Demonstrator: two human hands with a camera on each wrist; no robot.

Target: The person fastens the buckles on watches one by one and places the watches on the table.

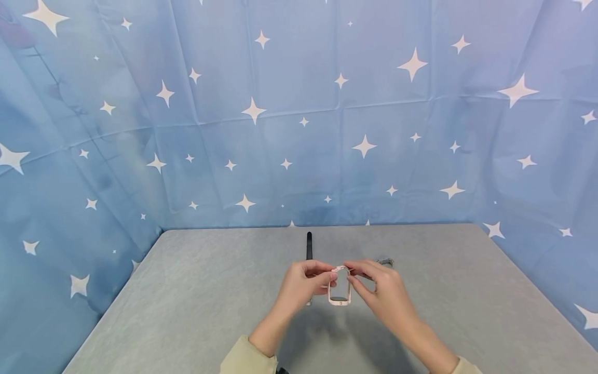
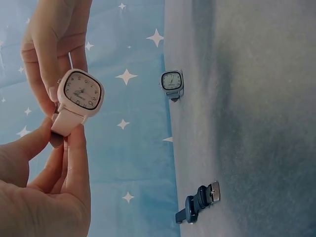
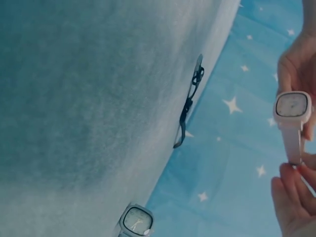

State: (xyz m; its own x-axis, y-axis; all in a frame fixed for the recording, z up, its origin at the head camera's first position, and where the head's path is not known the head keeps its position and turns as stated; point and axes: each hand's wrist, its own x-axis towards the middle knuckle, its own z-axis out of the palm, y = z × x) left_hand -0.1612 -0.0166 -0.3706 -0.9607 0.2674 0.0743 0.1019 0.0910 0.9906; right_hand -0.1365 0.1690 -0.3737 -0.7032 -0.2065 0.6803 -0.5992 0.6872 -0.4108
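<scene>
A pale pink wristwatch (image 1: 339, 303) with a rounded-square case is held up between both hands, above the grey table. My left hand (image 1: 303, 284) pinches its strap from the left, thumb and fingertips together. From the right, my right hand (image 1: 383, 292) pinches the strap with thumb and fingers. In the left wrist view, the dial of the pink watch (image 2: 81, 91) faces the camera, and the left fingertips grip the strap just below the case. The right wrist view shows the pink watch (image 3: 292, 112) with its strap stretching down to the right fingertips.
A dark-strapped watch (image 1: 309, 245) lies lengthwise on the table (image 1: 210, 301), behind the left hand. Another square-faced watch (image 2: 172, 80), grey-toned, rests on the table beyond the right hand. A blue curtain (image 1: 299, 140) with white stars hangs behind the table.
</scene>
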